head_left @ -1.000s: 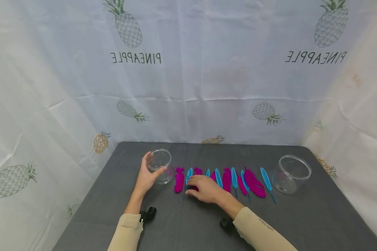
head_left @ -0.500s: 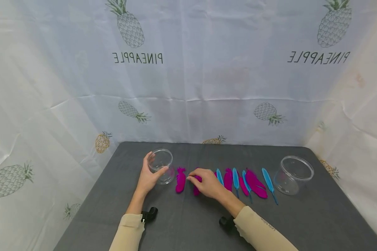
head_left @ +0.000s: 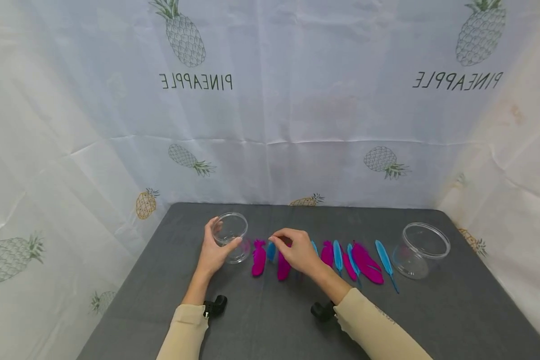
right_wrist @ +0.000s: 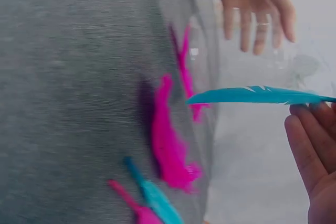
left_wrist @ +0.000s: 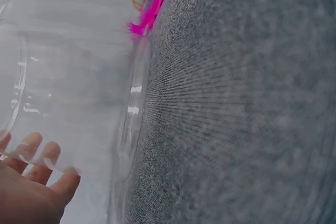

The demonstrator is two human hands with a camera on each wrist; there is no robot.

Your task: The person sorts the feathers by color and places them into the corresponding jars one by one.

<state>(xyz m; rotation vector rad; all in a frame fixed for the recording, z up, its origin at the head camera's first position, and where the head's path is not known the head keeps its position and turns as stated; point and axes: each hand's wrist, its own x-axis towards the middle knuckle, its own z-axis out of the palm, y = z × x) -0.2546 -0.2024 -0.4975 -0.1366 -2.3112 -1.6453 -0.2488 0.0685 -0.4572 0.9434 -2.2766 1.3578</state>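
My left hand (head_left: 212, 254) grips a clear plastic jar (head_left: 236, 227) at the left of the table, fingers and thumb around its side; the fingers (left_wrist: 39, 153) show against its wall in the left wrist view. My right hand (head_left: 298, 250) pinches a blue feather (right_wrist: 252, 95) by its quill end, raised off the table with its tip hanging down. A magenta feather (head_left: 258, 260) lies between the jar and that hand. Another magenta feather (head_left: 284, 266) is partly covered by the right hand.
More magenta and blue feathers continue the row rightward, including a wide magenta feather (head_left: 365, 264) and a blue feather (head_left: 387, 265). A second clear jar (head_left: 420, 255) stands at the right. White pineapple-print cloth (head_left: 270, 110) hangs behind the grey table (head_left: 261, 315).
My right hand has picked the blue feather up from the row between the two leftmost magenta feathers and risen slightly. The left hand stays on the jar.
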